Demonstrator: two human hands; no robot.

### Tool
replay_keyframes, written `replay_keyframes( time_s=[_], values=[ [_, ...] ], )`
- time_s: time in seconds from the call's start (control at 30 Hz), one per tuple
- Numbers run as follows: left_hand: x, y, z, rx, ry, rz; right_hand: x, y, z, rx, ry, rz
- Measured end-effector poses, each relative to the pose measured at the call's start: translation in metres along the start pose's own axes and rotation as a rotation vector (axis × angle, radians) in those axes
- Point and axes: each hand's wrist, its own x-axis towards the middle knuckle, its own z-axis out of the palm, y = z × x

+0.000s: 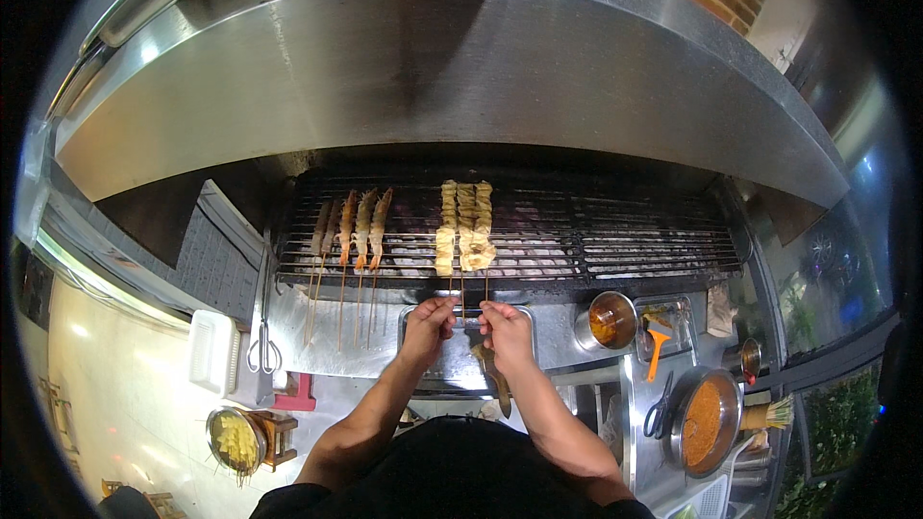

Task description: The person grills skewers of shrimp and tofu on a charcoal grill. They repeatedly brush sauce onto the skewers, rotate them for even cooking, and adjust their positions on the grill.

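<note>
Three skewers of pale, folded food (465,227) lie side by side on the charcoal grill grate (537,231), browned toward their far ends. My left hand (430,328) pinches the wooden stick of the left skewer at the grill's front edge. The right skewer's stick is pinched in my right hand (510,331). Between my hands the middle stick points toward me, and I cannot tell whether any finger touches it. A metal tray (467,360) sits beneath my hands, with a brush-like tool (497,382) partly hidden by my right forearm.
Prawn skewers (364,227) and darker skewers (324,227) lie left on the grate. A steel hood (433,72) overhangs the grill. To the right stand a sauce pot (611,321), an orange-handled brush (656,349), scissors (657,407) and a spice bowl (703,422). Tongs (264,353) hang left.
</note>
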Motion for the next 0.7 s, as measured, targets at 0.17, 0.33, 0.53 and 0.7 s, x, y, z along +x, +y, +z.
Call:
replay_keyframes(
  time_s=[0.17,0.33,0.53,0.7],
  values=[
    [-0.004,-0.001,0.002,-0.024,0.016,-0.016,0.001,0.000,-0.003,0.007,0.010,0.026],
    [-0.007,-0.001,0.007,0.055,0.016,0.022,0.002,0.009,-0.002,-0.015,0.082,-0.093],
    [-0.016,-0.002,0.007,-0.027,0.017,-0.014,-0.015,-0.012,0.004,-0.704,0.212,-0.714],
    [-0.012,-0.004,0.002,-0.091,0.001,0.026,-0.023,-0.042,0.032,-1.164,0.092,-0.618]
  ],
)
